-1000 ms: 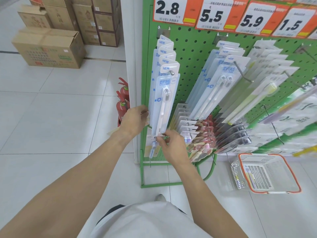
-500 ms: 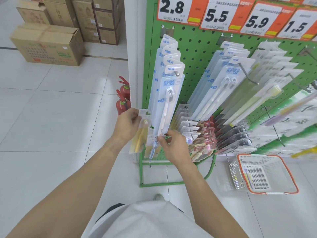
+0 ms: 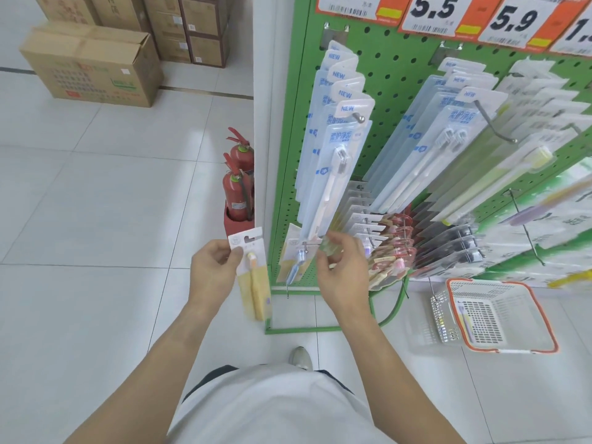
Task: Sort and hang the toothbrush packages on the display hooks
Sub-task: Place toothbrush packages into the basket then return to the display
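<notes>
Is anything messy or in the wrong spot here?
Mostly tidy. One yellow toothbrush package is off the hooks, pinched in the left hand. The right hand is at the low hook, where a blue toothbrush package hangs tilted.

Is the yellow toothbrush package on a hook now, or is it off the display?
Off. The left hand pinches the yellow toothbrush package by its top card, in the air left of the green pegboard, on no hook.

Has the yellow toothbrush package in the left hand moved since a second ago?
Yes. The yellow toothbrush package came out from behind the hanging blue packs and now sits left of the green pegboard edge, held by the left hand.
</notes>
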Action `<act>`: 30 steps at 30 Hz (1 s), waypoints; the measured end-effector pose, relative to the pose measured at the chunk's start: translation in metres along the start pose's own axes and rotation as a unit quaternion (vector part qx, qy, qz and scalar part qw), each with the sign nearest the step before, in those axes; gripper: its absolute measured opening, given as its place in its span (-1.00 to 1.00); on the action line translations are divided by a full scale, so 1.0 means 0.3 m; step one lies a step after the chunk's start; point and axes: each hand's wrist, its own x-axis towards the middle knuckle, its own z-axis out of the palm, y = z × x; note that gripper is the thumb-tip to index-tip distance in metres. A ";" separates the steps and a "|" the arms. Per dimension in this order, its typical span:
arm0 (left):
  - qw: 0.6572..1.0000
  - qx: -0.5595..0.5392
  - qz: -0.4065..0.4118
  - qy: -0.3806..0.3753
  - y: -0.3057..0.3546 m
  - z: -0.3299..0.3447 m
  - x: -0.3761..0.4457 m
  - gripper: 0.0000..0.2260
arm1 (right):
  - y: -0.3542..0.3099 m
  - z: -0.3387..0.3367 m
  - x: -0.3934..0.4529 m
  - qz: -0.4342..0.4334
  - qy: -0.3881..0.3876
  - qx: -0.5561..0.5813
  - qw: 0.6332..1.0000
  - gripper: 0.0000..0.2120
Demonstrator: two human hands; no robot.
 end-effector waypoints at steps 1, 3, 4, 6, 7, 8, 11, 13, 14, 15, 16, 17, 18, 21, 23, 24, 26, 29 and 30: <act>1.000 -0.010 -0.014 -0.003 -0.011 -0.002 -0.019 -0.95 | -0.008 -0.001 -0.017 -0.003 0.019 0.012 1.000 -0.76; 0.998 -0.043 -0.044 -0.008 -0.021 -0.002 -0.060 -0.94 | -0.025 0.001 -0.053 -0.018 0.031 0.045 0.998 -0.85; 0.997 -0.059 -0.054 -0.013 -0.016 0.002 -0.079 -0.94 | -0.032 0.000 -0.069 -0.022 0.021 0.061 0.998 -0.88; 0.993 -0.085 -0.076 -0.022 -0.008 -0.006 -0.109 -0.93 | -0.036 0.011 -0.105 -0.016 -0.026 0.071 0.997 -0.91; 0.991 -0.097 -0.085 -0.025 -0.005 -0.012 -0.119 -0.92 | -0.033 0.018 -0.125 -0.006 -0.052 0.070 0.996 -0.90; 0.989 -0.108 -0.094 -0.031 0.000 -0.021 -0.125 -0.91 | -0.027 0.024 -0.144 0.010 -0.081 0.071 0.994 -0.87; 0.982 -0.141 -0.115 -0.050 0.016 -0.048 -0.135 -0.92 | -0.006 0.031 -0.190 0.111 -0.210 0.116 0.964 -0.78; 0.977 -0.162 -0.125 -0.063 0.024 -0.060 -0.145 -0.94 | 0.007 0.026 -0.220 0.158 -0.287 0.136 0.935 -0.80; 0.975 -0.166 -0.128 -0.072 0.023 -0.064 -0.151 -0.94 | 0.011 0.024 -0.238 0.168 -0.304 0.144 0.926 -0.83; 0.974 -0.163 -0.131 -0.086 0.019 -0.065 -0.157 -0.92 | 0.012 0.023 -0.256 0.177 -0.305 0.155 0.923 -0.84; 0.973 -0.157 -0.136 -0.103 0.012 -0.063 -0.167 -0.90 | 0.013 0.022 -0.275 0.186 -0.295 0.169 0.922 -0.84; 0.972 -0.143 -0.138 -0.123 0.001 -0.060 -0.179 -0.88 | 0.014 0.021 -0.296 0.197 -0.283 0.182 0.921 -0.83; 0.973 -0.123 -0.135 -0.142 -0.012 -0.055 -0.193 -0.85 | 0.019 0.020 -0.315 0.209 -0.277 0.194 0.918 -0.82; 0.974 -0.080 -0.116 -0.176 -0.046 -0.033 -0.248 -0.81 | 0.041 0.007 -0.357 0.232 -0.277 0.226 0.905 -0.82; 0.975 -0.090 -0.120 -0.163 -0.055 -0.017 -0.292 -0.80 | 0.060 -0.015 -0.372 0.233 -0.288 0.250 0.895 -0.80; 0.976 -0.098 -0.127 -0.148 -0.054 -0.007 -0.312 -0.80 | 0.070 -0.034 -0.375 0.232 -0.301 0.261 0.887 -0.80; 0.976 -0.118 -0.146 -0.110 -0.045 0.015 -0.350 -0.80 | 0.094 -0.089 -0.380 0.224 -0.345 0.267 0.871 -0.80; 0.974 -0.142 -0.170 -0.051 -0.031 0.062 -0.401 -0.81 | 0.168 -0.188 -0.391 0.215 -0.398 0.245 0.858 -0.82; 0.974 -0.143 -0.173 -0.041 -0.027 0.080 -0.422 -0.81 | 0.199 -0.219 -0.399 0.217 -0.404 0.245 0.854 -0.83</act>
